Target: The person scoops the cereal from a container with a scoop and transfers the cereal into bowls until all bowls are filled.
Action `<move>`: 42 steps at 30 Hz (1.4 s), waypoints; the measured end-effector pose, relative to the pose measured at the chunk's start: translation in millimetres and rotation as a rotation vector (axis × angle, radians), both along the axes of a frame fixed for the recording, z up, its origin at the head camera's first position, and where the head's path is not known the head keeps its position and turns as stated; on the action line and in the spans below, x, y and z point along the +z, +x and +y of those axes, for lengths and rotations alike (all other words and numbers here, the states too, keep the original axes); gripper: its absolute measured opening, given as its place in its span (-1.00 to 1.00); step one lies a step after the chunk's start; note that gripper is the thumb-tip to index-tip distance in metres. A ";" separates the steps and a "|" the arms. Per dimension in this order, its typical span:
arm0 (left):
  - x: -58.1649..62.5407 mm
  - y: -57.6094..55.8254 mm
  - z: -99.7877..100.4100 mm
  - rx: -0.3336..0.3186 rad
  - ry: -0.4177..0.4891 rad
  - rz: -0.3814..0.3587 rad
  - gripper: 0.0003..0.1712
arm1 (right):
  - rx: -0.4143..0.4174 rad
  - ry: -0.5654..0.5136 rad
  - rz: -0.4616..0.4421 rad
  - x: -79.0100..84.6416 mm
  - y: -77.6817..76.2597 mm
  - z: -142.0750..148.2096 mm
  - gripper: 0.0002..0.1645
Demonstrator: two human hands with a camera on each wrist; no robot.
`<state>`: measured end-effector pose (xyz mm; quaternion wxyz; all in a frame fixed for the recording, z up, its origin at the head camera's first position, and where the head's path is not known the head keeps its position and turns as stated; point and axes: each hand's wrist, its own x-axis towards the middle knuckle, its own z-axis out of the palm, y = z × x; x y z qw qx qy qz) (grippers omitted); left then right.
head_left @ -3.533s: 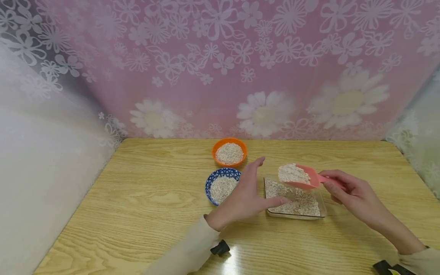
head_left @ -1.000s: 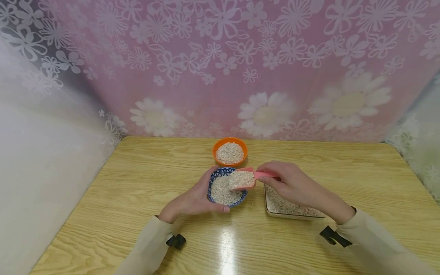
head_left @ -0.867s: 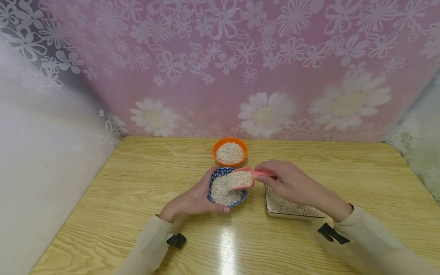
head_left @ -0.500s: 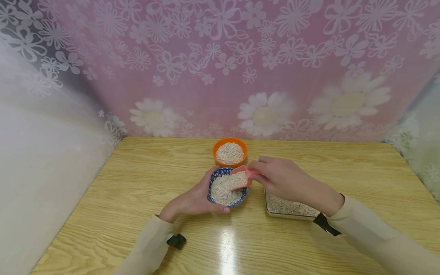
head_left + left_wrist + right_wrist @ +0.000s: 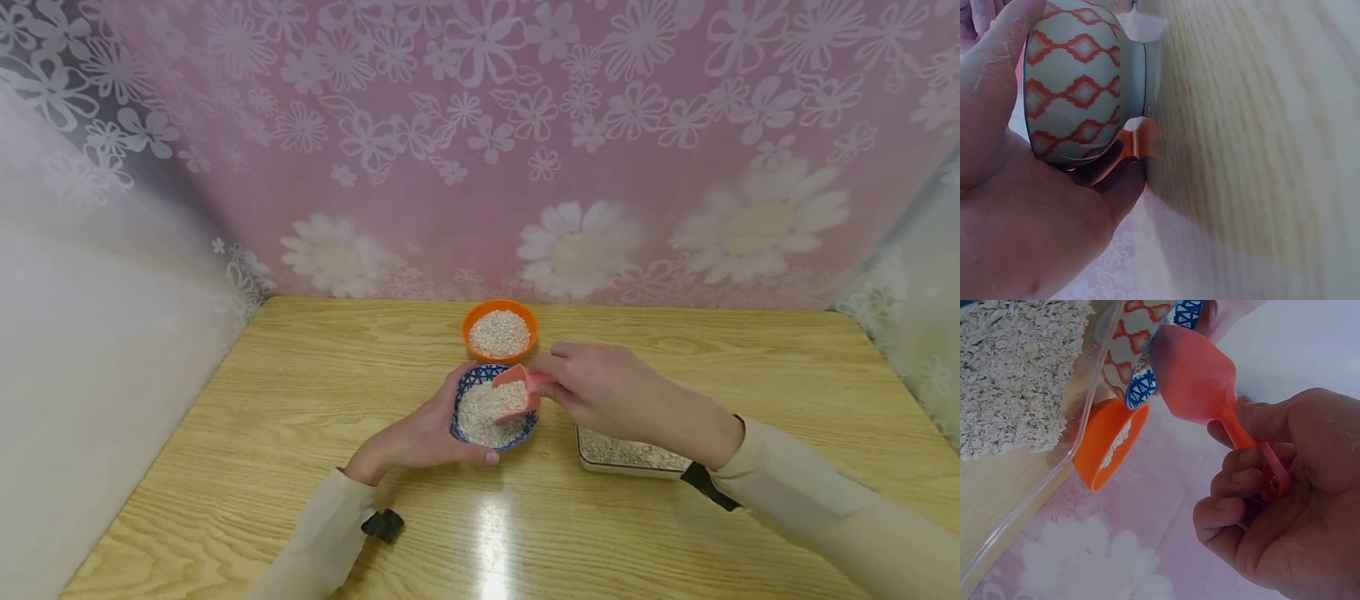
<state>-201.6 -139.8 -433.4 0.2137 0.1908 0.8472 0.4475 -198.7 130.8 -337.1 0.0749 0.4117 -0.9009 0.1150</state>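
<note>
My left hand (image 5: 423, 433) holds the side of a small bowl (image 5: 1079, 87), thumb at the front and fingers behind. Outside it is white with red diamonds; its inner rim is patterned blue and white, and oat flakes (image 5: 480, 417) fill it. My right hand (image 5: 611, 392) grips the handle of a pink scoop (image 5: 1194, 375), fingers curled round it. The scoop tilts over the bowl's right side, its mouth toward the oats, with some flakes in it. In the right wrist view the scoop's underside shows and hides its contents.
An orange bowl (image 5: 468, 346) of oats stands right behind the patterned bowl. To the right, a clear rectangular dish (image 5: 630, 472) of oats lies partly hidden beneath my right forearm. A pink flowered cloth (image 5: 450, 208) hangs behind the wooden table (image 5: 337, 358).
The right hand has carried the loaded scoop left from the dish to the bowl and tipped it; the scoop holds fewer oats. The left hand has moved from beside the dish to grip the bowl.
</note>
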 end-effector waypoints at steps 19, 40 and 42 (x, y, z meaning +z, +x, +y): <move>-1.9 -0.4 -0.6 0.001 -0.003 0.004 0.47 | -0.085 0.173 0.078 11.7 10.6 -4.0 -0.90; -0.4 1.8 -0.1 0.014 0.003 0.074 0.48 | -0.058 -0.151 0.108 -8.1 15.7 35.4 -0.77; 0.1 2.5 0.6 0.028 0.015 0.107 0.47 | -0.078 -0.204 0.052 -15.2 17.1 42.6 -0.73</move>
